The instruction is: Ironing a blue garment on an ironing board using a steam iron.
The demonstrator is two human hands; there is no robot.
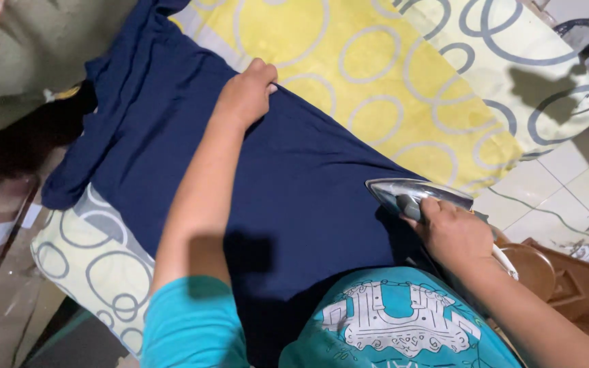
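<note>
Two hands at work: both are yours, one to each side of the dark cloth.
Left hand [245,92]: your fingers curl down and pinch the far edge of the navy garment [267,184]; closed on the fabric, with the arm stretched across it. The grip seems meant to pull the cloth taut and flat.
Right hand [455,232]: wrapped around the handle of the iron [414,194], fingers closed over the grip, thumb side toward you.
Iron: silver and grey, its point aimed toward the left, resting at the near right edge of the garment, just where the cloth meets the padded surface. It sits low and flat, so its sole seems to press the fabric.
Navy garment: spread across the middle of the padded surface, running from the far left corner down to your body; one sleeve hangs over the left edge.
Padded surface [403,88]: yellow and cream cover with grey ring pattern, lying bare beyond the garment's far edge and at the near left corner.
Turquoise shirt [390,320]: yours, at the near edge, printed front.
Wooden furniture [574,286]: brown, just beside your right forearm.
Tiled floor [567,197]: pale, beyond the right edge, with a thin cord trailing across it.
</note>
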